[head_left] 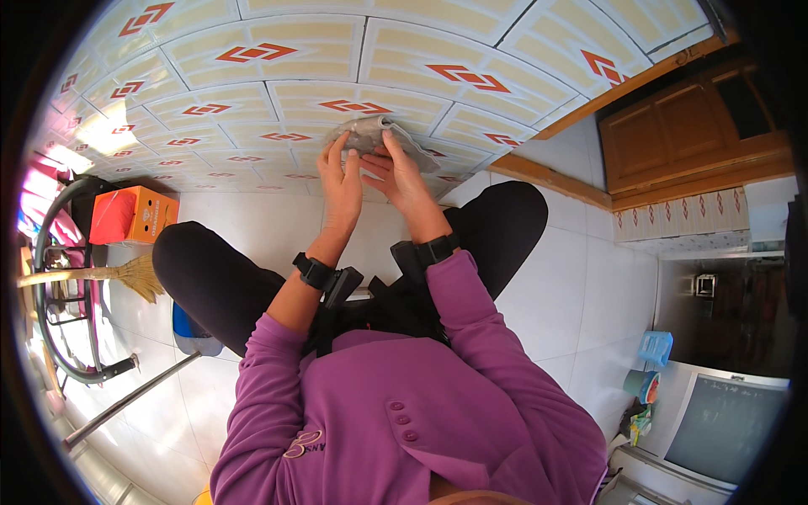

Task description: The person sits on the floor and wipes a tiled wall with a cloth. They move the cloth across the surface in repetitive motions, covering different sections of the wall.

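A folded grey cloth [369, 134] lies against the patterned tiled wall [315, 63] in front of me. My left hand [339, 173] is at the cloth's lower left part, its fingertips touching it. My right hand [399, 177] has its thumb on the front of the cloth near the fold, with the other fingers spread at the lower edge. Both hands hold the cloth between them. Part of the cloth hangs down to the right of my right thumb. Black straps with dark devices are on both wrists.
On the left are an orange cardboard box [154, 214] with a red bag, a straw broom [136, 276], a black metal frame [44, 265] and a blue-and-grey dustpan [196, 338]. A wooden door frame [552, 175] stands right, with a blue plastic basket [655, 348] farther back.
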A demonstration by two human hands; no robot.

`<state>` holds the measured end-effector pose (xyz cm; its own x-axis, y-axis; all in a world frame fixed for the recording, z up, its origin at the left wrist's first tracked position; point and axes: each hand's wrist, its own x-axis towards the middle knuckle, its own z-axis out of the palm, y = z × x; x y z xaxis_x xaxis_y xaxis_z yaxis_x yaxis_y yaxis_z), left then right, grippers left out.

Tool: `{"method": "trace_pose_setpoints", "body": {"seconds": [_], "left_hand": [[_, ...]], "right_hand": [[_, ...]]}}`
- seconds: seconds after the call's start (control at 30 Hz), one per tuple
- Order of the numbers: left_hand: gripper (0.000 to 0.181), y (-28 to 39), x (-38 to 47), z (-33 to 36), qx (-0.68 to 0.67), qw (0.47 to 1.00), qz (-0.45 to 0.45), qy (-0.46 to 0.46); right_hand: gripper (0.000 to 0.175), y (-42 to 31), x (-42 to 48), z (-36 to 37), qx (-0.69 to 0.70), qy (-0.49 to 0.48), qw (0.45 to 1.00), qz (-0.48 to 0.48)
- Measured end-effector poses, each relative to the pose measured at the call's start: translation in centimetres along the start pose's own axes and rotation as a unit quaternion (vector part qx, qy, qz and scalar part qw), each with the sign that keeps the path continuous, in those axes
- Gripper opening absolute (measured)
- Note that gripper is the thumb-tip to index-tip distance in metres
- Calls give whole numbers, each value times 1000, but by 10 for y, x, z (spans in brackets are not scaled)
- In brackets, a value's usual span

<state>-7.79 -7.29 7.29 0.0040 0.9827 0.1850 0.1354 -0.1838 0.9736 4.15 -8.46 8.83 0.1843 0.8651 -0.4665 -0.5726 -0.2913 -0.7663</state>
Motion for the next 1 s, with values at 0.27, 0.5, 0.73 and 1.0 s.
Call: {"method": "trace_pose_setpoints", "body": {"seconds": [0.27, 0.5, 0.73, 1.0], "left_hand": [[40, -25, 10, -35, 79, 994, 60, -48], [43, -28, 39, -108, 32, 999, -18, -31], [45, -34, 70, -154, 33, 997, -68, 9], [46, -67, 67, -170, -20, 984, -173, 36]], "right_hand": [[30, 27, 23, -16, 1, 34, 994, -107], [17, -12, -7, -37, 38, 90, 953, -286], [16, -43, -23, -58, 22, 103, 938, -330], [17, 48, 48, -75, -50, 159, 943, -287]]}}
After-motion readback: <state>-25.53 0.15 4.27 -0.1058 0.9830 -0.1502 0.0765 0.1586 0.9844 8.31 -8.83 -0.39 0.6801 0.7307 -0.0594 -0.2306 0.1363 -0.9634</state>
